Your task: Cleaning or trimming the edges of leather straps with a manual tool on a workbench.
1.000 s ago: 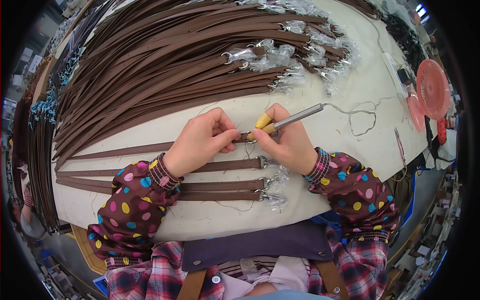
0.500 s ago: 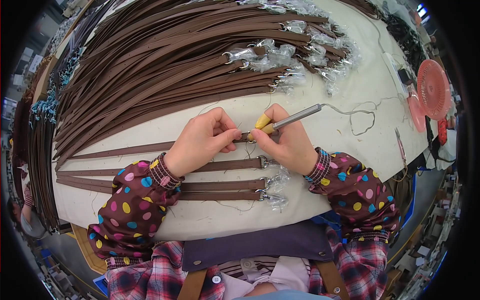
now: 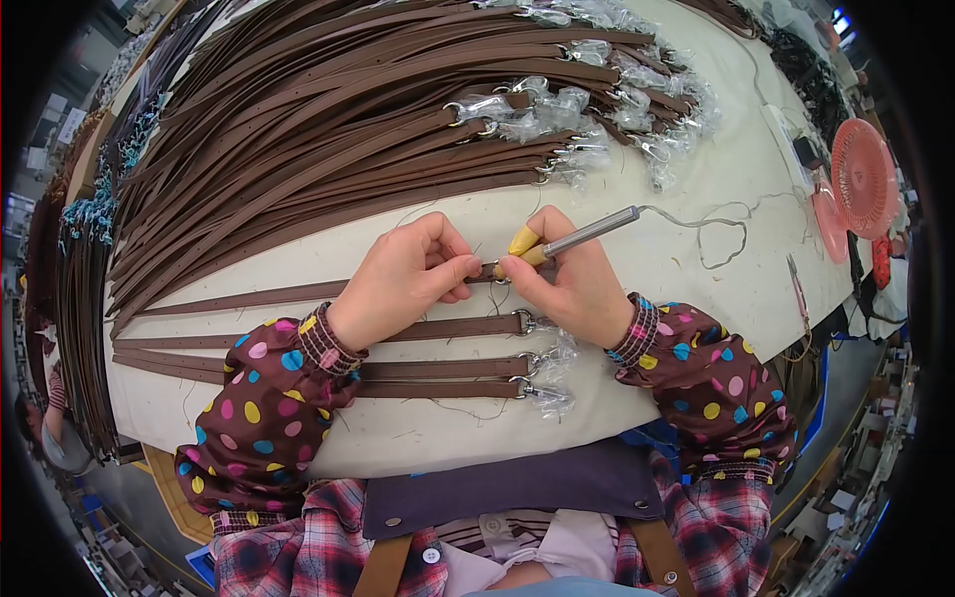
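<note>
Strap of flat brown leather-look material [image 3: 249, 298], one of four laid along the front of a white table [image 3: 607, 418], is pinched near its right end by the closed thumb and fingers of the left hand [image 3: 398, 279]. One slim silver pen-shaped tool [image 3: 595, 231] is gripped by the right hand [image 3: 579, 289]. The strap is seen as long and narrow, finished with a silvery metal ring [image 3: 501, 281]; three matching straps [image 3: 458, 328] are likewise fitted.

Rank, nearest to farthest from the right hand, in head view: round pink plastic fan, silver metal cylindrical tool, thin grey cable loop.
1. Silver tool: held in right hand.
2. Cable loop: to its right.
3. Pink fan: far right.
</note>
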Action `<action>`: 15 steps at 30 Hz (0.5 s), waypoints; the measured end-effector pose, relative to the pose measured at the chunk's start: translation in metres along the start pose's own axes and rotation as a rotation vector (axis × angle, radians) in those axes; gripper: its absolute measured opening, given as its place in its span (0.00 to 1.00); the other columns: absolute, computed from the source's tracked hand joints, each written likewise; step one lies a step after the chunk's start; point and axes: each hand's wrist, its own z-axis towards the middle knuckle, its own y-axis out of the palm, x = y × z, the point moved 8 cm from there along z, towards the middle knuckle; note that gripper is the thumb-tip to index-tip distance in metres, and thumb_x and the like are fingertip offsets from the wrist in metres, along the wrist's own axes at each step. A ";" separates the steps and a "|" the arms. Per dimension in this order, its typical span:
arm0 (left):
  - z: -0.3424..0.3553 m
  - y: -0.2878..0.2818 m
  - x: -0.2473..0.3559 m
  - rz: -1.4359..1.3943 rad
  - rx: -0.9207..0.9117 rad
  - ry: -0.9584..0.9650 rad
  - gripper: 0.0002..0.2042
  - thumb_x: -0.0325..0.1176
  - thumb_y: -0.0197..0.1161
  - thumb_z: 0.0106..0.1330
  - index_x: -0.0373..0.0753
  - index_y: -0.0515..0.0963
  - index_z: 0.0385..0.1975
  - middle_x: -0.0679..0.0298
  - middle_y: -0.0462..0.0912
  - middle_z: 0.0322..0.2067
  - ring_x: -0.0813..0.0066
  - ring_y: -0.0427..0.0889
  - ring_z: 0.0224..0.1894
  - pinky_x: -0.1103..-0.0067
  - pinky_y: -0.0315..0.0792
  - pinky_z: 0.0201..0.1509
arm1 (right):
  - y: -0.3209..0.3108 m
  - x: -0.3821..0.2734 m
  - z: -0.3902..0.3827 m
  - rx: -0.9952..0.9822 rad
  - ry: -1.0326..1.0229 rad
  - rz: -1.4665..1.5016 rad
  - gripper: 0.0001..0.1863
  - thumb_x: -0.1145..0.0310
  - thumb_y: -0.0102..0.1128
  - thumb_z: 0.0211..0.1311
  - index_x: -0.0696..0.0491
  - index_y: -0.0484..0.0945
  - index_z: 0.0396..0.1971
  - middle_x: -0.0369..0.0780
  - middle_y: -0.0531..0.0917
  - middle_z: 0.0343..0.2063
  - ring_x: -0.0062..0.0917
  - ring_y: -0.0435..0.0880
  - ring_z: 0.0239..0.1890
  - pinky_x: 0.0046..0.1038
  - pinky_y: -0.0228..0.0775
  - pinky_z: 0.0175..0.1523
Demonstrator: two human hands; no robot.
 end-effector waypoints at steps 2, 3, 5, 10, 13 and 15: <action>0.000 0.000 0.000 0.000 0.000 -0.001 0.08 0.29 0.59 0.65 0.31 0.69 0.31 0.63 0.79 0.29 0.81 0.80 0.30 0.85 0.77 0.32 | -0.001 -0.001 0.000 0.009 -0.019 -0.008 0.12 0.70 0.61 0.58 0.58 0.67 0.31 0.38 0.77 0.22 0.17 0.74 0.22 0.20 0.67 0.27; 0.000 0.000 -0.001 -0.001 0.001 -0.001 0.08 0.29 0.58 0.65 0.31 0.69 0.31 0.62 0.79 0.29 0.81 0.80 0.30 0.85 0.77 0.32 | -0.002 -0.003 0.000 0.019 -0.038 -0.016 0.12 0.70 0.61 0.58 0.58 0.67 0.31 0.38 0.77 0.22 0.16 0.75 0.22 0.20 0.67 0.27; 0.000 -0.001 -0.001 0.021 0.018 -0.006 0.08 0.29 0.58 0.66 0.31 0.69 0.31 0.62 0.79 0.29 0.80 0.81 0.30 0.85 0.77 0.32 | -0.002 -0.002 0.000 0.030 -0.029 0.025 0.11 0.70 0.61 0.59 0.57 0.67 0.31 0.38 0.77 0.22 0.16 0.75 0.23 0.19 0.67 0.27; 0.001 -0.003 -0.003 0.008 0.049 0.022 0.08 0.29 0.57 0.66 0.32 0.68 0.32 0.62 0.79 0.29 0.79 0.81 0.30 0.84 0.78 0.32 | -0.003 0.000 0.001 0.048 -0.035 0.041 0.11 0.70 0.60 0.60 0.57 0.67 0.32 0.37 0.77 0.23 0.16 0.76 0.23 0.19 0.67 0.27; 0.002 -0.004 -0.003 -0.048 0.049 0.036 0.08 0.29 0.56 0.67 0.31 0.68 0.33 0.61 0.79 0.30 0.80 0.80 0.29 0.84 0.78 0.31 | -0.003 0.001 0.002 0.053 -0.030 0.079 0.11 0.69 0.61 0.60 0.57 0.67 0.32 0.37 0.77 0.22 0.16 0.75 0.22 0.19 0.67 0.27; 0.002 -0.004 -0.003 -0.075 0.048 0.030 0.07 0.29 0.55 0.67 0.31 0.67 0.33 0.60 0.79 0.32 0.80 0.80 0.29 0.84 0.77 0.31 | -0.003 0.002 0.002 0.052 -0.029 0.043 0.11 0.69 0.61 0.60 0.57 0.67 0.32 0.37 0.77 0.22 0.16 0.75 0.22 0.20 0.67 0.27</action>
